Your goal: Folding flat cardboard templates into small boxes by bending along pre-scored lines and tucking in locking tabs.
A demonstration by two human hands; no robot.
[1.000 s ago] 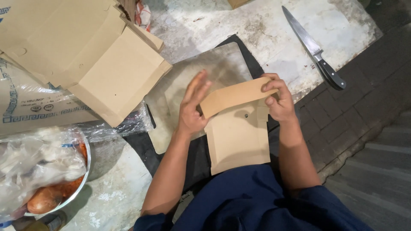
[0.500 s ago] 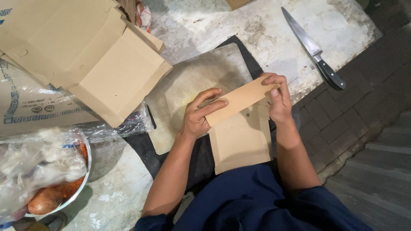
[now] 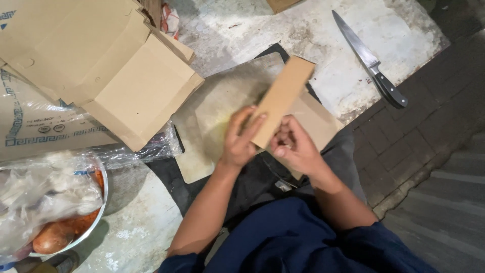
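Both hands hold a folded piece of brown cardboard (image 3: 282, 99) in front of me, its narrow flap standing up and angled to the upper right. My left hand (image 3: 240, 137) presses flat against the flap's left face, fingers spread along it. My right hand (image 3: 295, 147) grips the lower part from the right, thumb toward me. The rest of the cardboard piece lies behind the right hand. Under the hands lies a pale worn cutting board (image 3: 218, 112) on a dark mat.
A large flattened cardboard box (image 3: 108, 65) lies at upper left over a printed sack. A black-handled kitchen knife (image 3: 371, 61) rests on the concrete at upper right. A metal bowl (image 3: 96, 220) with plastic bags and reddish food sits lower left. Brick paving runs along the right.
The cardboard flap has been folded up from lying across the piece to standing upright. Both hands have moved closer together around it, the right hand dropping lower.
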